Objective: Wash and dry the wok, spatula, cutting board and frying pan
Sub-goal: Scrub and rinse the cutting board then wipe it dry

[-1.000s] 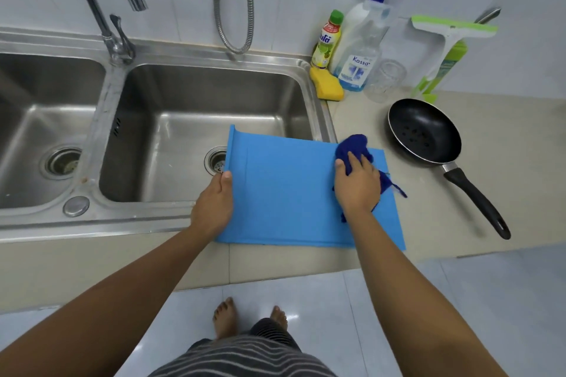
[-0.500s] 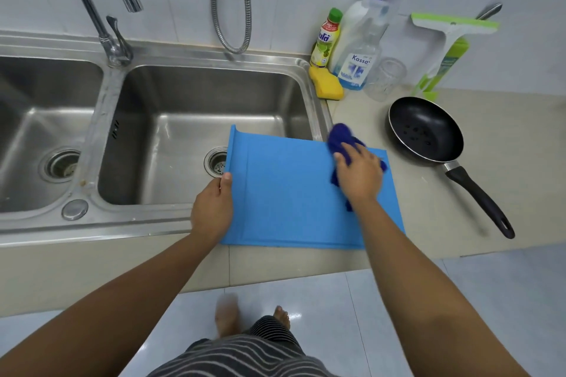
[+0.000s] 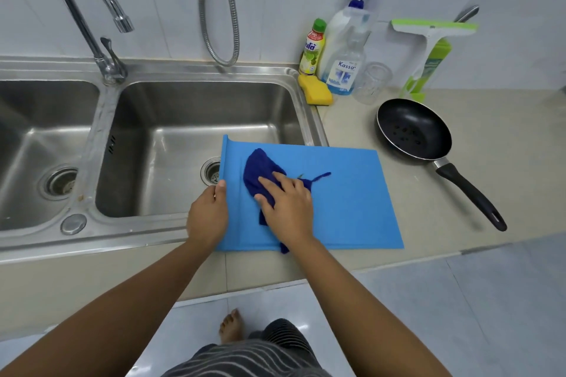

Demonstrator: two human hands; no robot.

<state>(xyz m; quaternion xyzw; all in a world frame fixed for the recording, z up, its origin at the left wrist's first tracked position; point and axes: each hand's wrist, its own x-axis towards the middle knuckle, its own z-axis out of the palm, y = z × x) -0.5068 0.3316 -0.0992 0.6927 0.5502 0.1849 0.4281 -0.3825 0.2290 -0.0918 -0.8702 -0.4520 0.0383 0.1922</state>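
Leftward sweeps the right hand: half a second back it was up at the far right corner of the cutting board, and now it's over at the left end, fingers spread flat and pressing the dark blue cloth onto the surface. Left hand grips the board's raised left lip, thumb on top, other fingers hidden beneath, steadying it where it lies on the bench with that end overhanging the right basin of the sink. So the board looks washed and well into its drying. Beyond it, to the right and apart, the frying pan sits upright on the bench, specks in its base. Droplets or marks, I can't tell, so its drying may be left. No wok, no spatula in view; their status is anyone's guess.
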